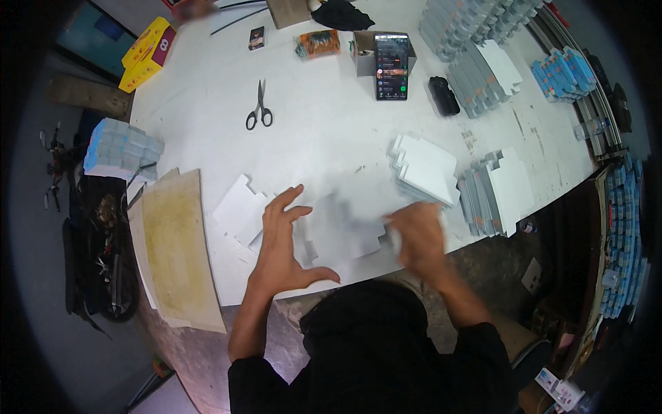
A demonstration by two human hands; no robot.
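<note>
My left hand [278, 245] is open beside a white cut-out card [238, 209], its thumb and fingers spread wide. Between my hands a white cut-out sheet [348, 231] is smeared by motion, lying or moving just above the table near its front edge. My right hand [418, 240] is blurred at the right side of that sheet, its fingers bent; whether it grips the sheet is unclear. Just beyond my right hand is a stack of white cut-out cards [429, 168]. To its right stands a second stack of grey and white cards [502, 193].
Scissors [260, 110] lie beyond my left hand. A phone [392, 67] leans on a small box. A black case [443, 96] and tall stacks of grey cards [476, 79] are at the far right. A yellowed board [172, 248] covers the table's left edge. Blue-and-grey stacks [123, 150] stand left.
</note>
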